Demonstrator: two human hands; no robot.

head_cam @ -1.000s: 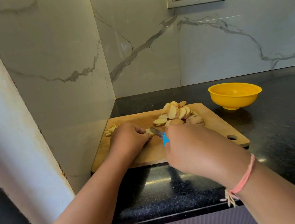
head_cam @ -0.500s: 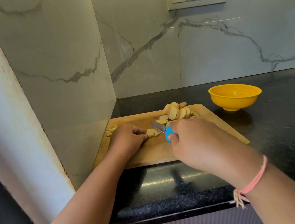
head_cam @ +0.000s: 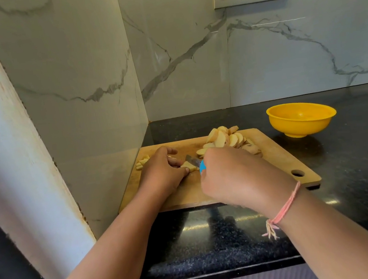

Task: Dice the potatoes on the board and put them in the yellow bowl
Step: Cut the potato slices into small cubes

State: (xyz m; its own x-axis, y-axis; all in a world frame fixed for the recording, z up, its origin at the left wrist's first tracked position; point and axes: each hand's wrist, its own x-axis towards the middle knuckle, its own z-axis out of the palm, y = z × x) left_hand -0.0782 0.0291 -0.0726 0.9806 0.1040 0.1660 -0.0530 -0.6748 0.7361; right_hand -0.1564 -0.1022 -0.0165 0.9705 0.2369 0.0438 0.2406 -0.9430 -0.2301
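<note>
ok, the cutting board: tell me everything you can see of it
The cutting board is a rectangular tan slab, wood by its look, its face worn and stained, with a round hole by its near right corner. It lies flat on the black counter, its left end close to the side wall. Potato slices are heaped at its back, cut pieces at back left. The left hand holds a potato piece on it; the right hand holds the knife there.
</note>
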